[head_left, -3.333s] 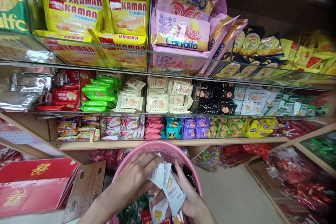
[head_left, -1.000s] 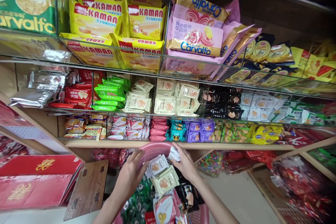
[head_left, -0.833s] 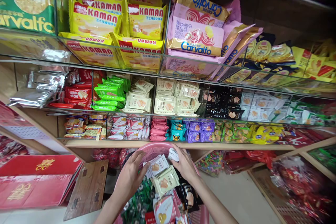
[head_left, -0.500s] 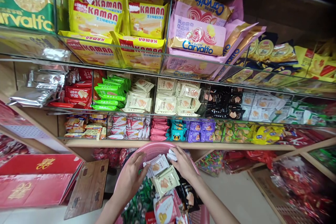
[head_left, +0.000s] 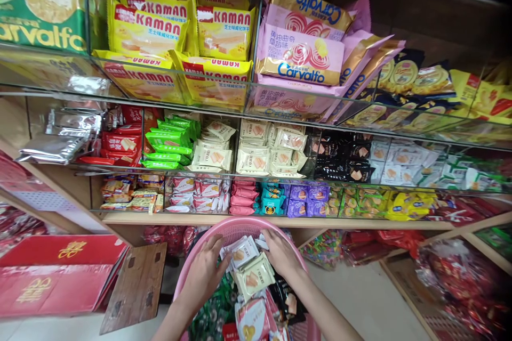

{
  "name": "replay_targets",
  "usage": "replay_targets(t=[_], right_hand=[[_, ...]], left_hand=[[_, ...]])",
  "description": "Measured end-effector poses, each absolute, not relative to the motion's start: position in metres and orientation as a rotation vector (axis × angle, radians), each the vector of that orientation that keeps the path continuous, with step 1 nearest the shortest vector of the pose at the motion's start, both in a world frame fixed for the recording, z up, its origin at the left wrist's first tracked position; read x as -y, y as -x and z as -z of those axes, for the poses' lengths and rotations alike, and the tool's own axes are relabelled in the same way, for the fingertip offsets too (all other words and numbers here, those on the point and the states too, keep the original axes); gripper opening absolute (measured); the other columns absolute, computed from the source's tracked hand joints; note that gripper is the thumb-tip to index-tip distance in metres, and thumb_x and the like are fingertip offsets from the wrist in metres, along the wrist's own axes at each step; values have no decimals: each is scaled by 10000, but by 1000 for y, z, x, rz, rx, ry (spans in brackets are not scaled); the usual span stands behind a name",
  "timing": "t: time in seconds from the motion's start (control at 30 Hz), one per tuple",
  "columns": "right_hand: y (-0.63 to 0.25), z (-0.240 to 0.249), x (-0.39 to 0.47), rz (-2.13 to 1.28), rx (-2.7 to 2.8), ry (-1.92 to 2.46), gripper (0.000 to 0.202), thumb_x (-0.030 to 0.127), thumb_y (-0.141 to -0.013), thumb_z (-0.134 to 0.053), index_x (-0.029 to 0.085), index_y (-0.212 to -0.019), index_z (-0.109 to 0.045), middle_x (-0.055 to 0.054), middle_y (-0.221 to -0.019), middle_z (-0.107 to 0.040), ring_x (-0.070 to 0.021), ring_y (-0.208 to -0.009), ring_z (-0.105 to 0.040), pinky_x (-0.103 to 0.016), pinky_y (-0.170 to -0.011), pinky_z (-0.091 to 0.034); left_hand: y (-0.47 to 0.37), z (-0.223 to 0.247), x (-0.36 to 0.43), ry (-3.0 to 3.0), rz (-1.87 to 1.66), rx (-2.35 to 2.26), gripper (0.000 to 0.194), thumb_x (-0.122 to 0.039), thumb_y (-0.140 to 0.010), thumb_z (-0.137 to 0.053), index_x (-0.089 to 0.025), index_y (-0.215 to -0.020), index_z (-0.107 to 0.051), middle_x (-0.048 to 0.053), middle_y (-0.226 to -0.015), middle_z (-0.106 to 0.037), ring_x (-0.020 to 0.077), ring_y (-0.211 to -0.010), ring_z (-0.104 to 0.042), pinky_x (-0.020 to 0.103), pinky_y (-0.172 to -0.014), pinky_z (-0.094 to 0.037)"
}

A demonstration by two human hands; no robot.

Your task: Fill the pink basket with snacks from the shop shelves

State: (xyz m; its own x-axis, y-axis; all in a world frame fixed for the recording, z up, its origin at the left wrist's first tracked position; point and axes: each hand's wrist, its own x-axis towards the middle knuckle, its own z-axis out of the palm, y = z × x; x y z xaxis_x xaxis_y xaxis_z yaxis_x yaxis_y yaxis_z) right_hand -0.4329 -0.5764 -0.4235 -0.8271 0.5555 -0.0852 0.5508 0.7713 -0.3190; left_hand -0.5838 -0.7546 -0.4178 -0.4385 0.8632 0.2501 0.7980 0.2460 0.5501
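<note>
A pink plastic basket (head_left: pixel 188 272) holds a mixed heap of small wrapped snacks. My left hand (head_left: pixel 210 266) is inside its left side, fingers spread and curved, thumb beside a white snack packet (head_left: pixel 244 252). On the right side of the heap, my right hand (head_left: pixel 282 256) has its fingers bent around another small white packet (head_left: pixel 261 243); its fingertips are partly hidden. Between my hands lies a cream wafer packet (head_left: pixel 256 277). Below it are a pink-and-white packet (head_left: pixel 253 321), black packets (head_left: pixel 288 302) and green-wrapped pieces (head_left: pixel 214 303).
Ahead, glass-fronted shelves hold yellow wafer bags (head_left: pixel 148 29), pink cookie bags (head_left: pixel 300 53) and rows of small packets (head_left: pixel 212 157). A wooden shelf edge (head_left: pixel 340 222) runs just beyond the basket. To the left are a red box (head_left: pixel 52 277) and a wooden board (head_left: pixel 134 287); bagged red goods (head_left: pixel 464 277) lie right.
My right hand has dropped slightly into the heap, and the small white packet by its fingers sits lower. My left hand has shifted slightly right. The view moved a little.
</note>
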Motion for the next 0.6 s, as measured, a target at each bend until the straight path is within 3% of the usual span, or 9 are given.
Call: replay_targets(t=[0.2, 0.3, 0.43, 0.6], right_hand=[[429, 424, 576, -447, 2952, 975, 337, 195, -829, -469, 168, -1162, -506, -144, -1157, -602, -265, -1057, -577, -346, -830, -453], [427, 426, 575, -417, 2975, 961, 427, 224, -844, -465, 195, -1270, -440, -136, -1202, -580, -260, -1028, -596, -343, -806, -460], [427, 431, 572, -369, 3048, 898, 567, 231, -860, -454, 315, -1397, -292, -122, -1276, -534, -259, -926, -643, -349, -748, -474], [425, 431, 573, -304, 3061, 852, 420, 272, -889, -407, 312, -1304, -455, -101, -1277, -524, -212, -829, -653, -325, -711, -481]], left_hand=[[581, 413, 743, -1569, -997, -2376, 302, -363, -873, -458, -195, -1091, -582, 100, -1131, -628, 237, -1059, -602, 378, -867, -532], [579, 412, 740, -1557, -957, -2352, 308, -361, -881, -446, -191, -1108, -566, 108, -1163, -610, 242, -1069, -594, 385, -868, -527], [576, 412, 736, -1544, -936, -2319, 291, -339, -889, -440, -188, -1107, -558, 111, -1169, -607, 242, -1061, -598, 384, -865, -521], [578, 416, 733, -1573, -963, -2328, 287, -346, -888, -444, -202, -1107, -560, 103, -1160, -617, 238, -1068, -597, 376, -865, -518]])
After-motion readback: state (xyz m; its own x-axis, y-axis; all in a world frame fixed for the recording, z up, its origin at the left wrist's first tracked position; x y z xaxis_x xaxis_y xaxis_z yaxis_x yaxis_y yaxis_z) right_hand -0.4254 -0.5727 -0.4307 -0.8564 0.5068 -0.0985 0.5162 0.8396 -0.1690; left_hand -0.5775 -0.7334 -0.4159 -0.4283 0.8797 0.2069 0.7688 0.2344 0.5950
